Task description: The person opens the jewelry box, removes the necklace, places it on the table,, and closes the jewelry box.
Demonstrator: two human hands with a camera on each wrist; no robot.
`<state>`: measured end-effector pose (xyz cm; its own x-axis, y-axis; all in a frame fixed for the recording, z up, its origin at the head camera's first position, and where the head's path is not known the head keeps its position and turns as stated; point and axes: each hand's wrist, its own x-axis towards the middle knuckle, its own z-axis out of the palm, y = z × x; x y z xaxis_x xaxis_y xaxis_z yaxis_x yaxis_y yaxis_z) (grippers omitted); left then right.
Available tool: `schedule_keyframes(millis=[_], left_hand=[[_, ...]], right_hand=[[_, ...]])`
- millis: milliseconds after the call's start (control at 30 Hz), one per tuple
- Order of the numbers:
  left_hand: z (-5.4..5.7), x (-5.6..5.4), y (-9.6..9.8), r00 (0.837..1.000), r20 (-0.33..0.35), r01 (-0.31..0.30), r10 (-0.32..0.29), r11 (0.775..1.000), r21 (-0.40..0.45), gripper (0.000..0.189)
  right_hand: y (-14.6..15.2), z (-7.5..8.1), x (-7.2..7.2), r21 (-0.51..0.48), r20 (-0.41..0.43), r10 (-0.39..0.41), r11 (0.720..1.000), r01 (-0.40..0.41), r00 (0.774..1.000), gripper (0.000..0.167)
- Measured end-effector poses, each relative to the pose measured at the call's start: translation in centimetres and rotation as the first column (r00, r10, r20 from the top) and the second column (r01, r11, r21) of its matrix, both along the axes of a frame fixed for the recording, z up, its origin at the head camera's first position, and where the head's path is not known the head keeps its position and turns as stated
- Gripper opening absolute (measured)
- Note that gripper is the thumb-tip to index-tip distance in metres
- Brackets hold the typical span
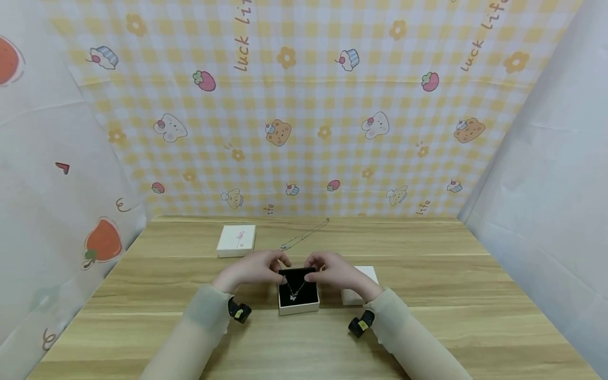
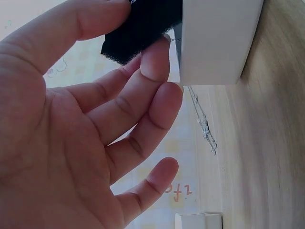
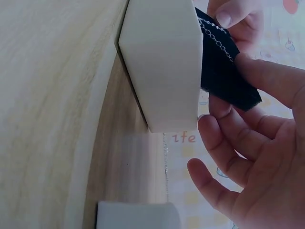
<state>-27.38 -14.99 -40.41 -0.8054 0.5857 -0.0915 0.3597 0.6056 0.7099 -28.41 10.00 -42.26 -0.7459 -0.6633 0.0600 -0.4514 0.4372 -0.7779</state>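
A small white box (image 1: 299,310) stands on the table between the two hands. The black foam pad (image 3: 221,78) is tilted up out of it, its far edge raised above the rim. My left hand (image 1: 258,268) pinches one far corner of the pad between thumb and fingers. At the opposite corner, my right hand (image 1: 334,269) holds it the same way. A silver necklace (image 3: 218,43) lies across the pad, its chain in a V and a small pendant (image 1: 293,297) near the front. In the left wrist view, a fingertip sits right at the box's edge.
Behind the hands, a second necklace (image 1: 304,237) lies stretched out on the wooden table. A white box with pink writing (image 1: 237,238) stands at back left. Another white box (image 1: 352,297) is partly hidden by the right wrist. A patterned cloth (image 1: 304,132) hangs behind the table.
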Motion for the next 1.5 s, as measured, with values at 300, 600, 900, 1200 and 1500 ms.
schedule_keyframes(millis=[300, 600, 900, 1200, 1500], left_hand=[[0.2, 0.2, -0.1, 0.999, 0.032, -0.022, 0.021, 0.999, 0.046, 0.037], [0.5, 0.1, -0.3, 0.998, 0.059, -0.030, 0.025, 0.996, 0.082, 0.043], [0.3, 0.0, -0.4, 0.986, 0.165, -0.045, 0.009, 0.975, 0.216, 0.032], [0.3, -0.1, -0.2, 0.964, 0.262, -0.056, -0.039, 0.937, 0.346, 0.037], [0.2, -0.2, 0.2, 0.953, 0.280, -0.019, -0.111, 0.905, 0.425, 0.041]], right_hand=[[0.3, 0.1, -0.3, -0.057, 0.031, -0.020, 0.998, 0.022, 0.999, 0.019], [0.6, 0.7, -0.4, -0.093, 0.055, -0.076, 0.992, 0.081, 0.996, 0.020], [1.2, 1.1, -0.7, -0.122, 0.081, -0.154, 0.979, 0.163, 0.985, 0.025], [1.3, 1.5, -0.7, -0.178, 0.116, -0.194, 0.961, 0.212, 0.974, 0.027], [1.0, 1.9, -0.5, -0.251, 0.176, -0.187, 0.941, 0.228, 0.966, 0.028]])
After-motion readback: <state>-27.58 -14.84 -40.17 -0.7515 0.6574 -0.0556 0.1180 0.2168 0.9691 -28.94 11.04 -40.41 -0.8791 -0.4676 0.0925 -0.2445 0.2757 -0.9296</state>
